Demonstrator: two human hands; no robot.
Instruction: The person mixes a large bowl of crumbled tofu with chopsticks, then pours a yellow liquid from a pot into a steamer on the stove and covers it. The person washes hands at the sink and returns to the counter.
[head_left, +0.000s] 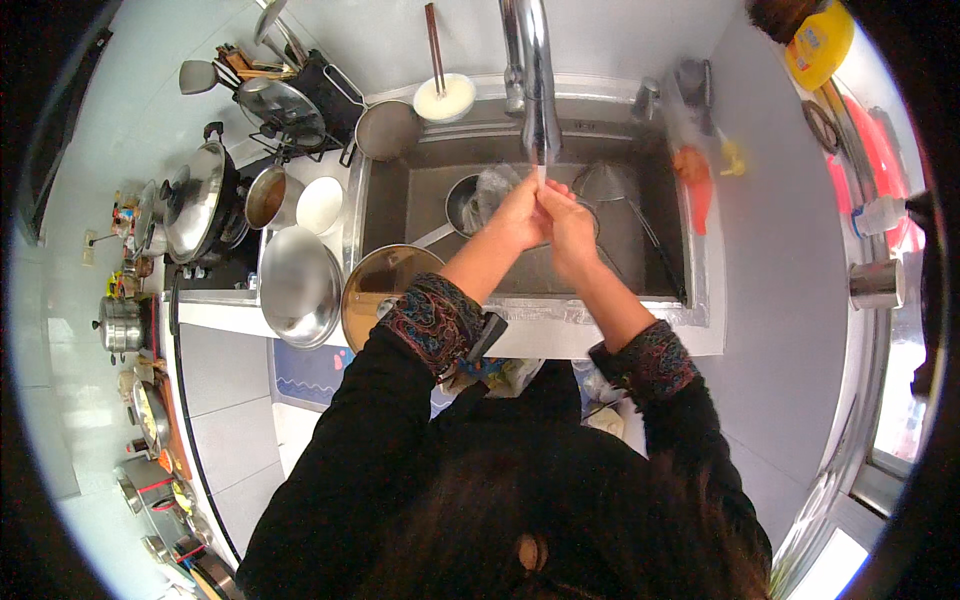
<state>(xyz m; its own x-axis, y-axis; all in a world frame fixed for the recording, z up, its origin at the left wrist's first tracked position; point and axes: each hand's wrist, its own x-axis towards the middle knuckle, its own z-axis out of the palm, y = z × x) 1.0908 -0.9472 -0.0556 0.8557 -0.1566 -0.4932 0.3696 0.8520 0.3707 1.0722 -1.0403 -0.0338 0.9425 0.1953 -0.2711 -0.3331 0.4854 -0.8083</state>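
Observation:
Water runs from the chrome faucet (541, 112) onto my two hands, which touch each other over the sink (450, 187). My left hand (523, 210) is on the left side and my right hand (568, 216) on the right; their fingers overlap and blur, so whether something small lies between them cannot be told. Beneath them in the basin is a pan (459, 202) with a pale handle, and a crumpled translucent thing (493, 187) lies in it. A wire mesh strainer (606, 182) with a long dark handle rests in the basin's right part.
Left of the sink stand a steel bowl (298, 281), a white bowl (320, 205), a saucepan (268, 196) and a lidded wok (196, 202). A glass lid (375, 281) overlaps the sink's front left corner. Chopsticks stand in a bowl of white contents (454, 101) behind the sink.

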